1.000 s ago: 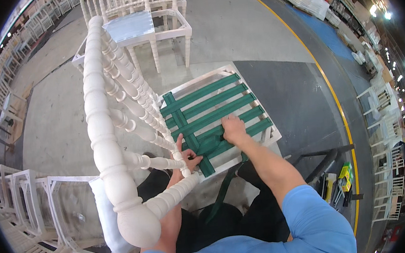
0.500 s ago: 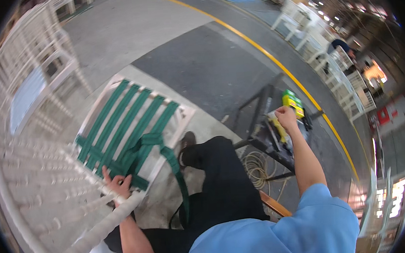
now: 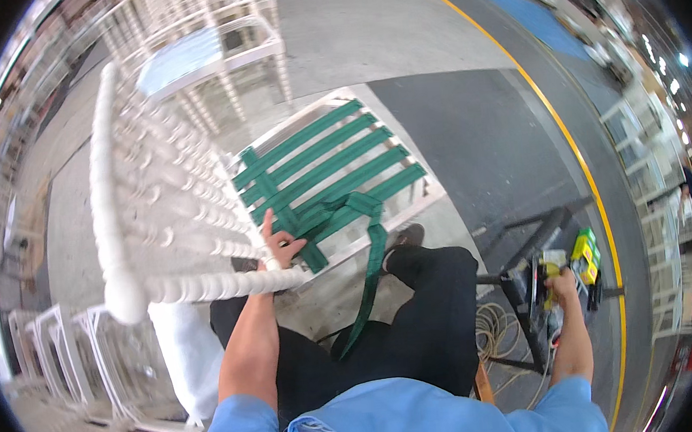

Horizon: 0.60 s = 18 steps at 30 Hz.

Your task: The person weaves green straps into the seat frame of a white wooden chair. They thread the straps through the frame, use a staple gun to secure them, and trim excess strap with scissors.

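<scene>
our left hand (image 3: 286,247) rested, index finger extended, on the green straps (image 3: 307,134) of the white chair (image 3: 104,211); a loose strap (image 3: 366,296) trailed over its edge. our right hand (image 3: 563,284) seemed, through blur, to touch a yellow tool (image 3: 551,270).

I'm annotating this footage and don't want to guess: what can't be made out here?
All in the head view:
Right hand: too small and blurred to tell whether it grips the yellow item.
Green webbing beneath the left hand: covered by its fingers.
White chair back: spindle detail lost to blur.
Far-right person: too small, blurred.
</scene>
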Motion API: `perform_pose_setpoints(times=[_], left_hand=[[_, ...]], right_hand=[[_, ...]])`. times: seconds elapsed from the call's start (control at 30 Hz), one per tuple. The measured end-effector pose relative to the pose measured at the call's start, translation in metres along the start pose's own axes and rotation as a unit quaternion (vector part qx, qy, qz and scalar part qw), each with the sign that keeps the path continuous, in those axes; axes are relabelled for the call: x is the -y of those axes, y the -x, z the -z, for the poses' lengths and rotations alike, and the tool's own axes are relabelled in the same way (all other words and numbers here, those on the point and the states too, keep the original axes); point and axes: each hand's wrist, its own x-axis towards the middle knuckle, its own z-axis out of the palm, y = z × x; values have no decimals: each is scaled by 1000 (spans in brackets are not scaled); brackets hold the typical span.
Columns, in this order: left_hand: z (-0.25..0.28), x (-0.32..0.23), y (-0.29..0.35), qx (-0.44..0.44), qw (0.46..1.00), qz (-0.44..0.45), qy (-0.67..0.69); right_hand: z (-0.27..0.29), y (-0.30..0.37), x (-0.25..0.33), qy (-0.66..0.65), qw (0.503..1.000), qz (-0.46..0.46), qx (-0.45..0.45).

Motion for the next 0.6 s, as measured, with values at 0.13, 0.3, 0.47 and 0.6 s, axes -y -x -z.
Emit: perform_pose_setpoints(times=[0.13, 0.3, 0.47, 0.6], left_hand=[[0, 2, 8, -7, 999, 26, 29], [1, 8, 15, -29, 999, 29, 31], [-9, 15, 9, -15, 998, 33, 55], [-27, 25, -3, 3, 983, 31, 181]], right_hand=[[4, 41, 39, -152, 981, 87, 84], [-26, 125, 132, -220, 956, 34, 191], [-115, 212, 229, -174, 903, 76, 385], [-216, 253, 268, -111, 873, 162, 446]])
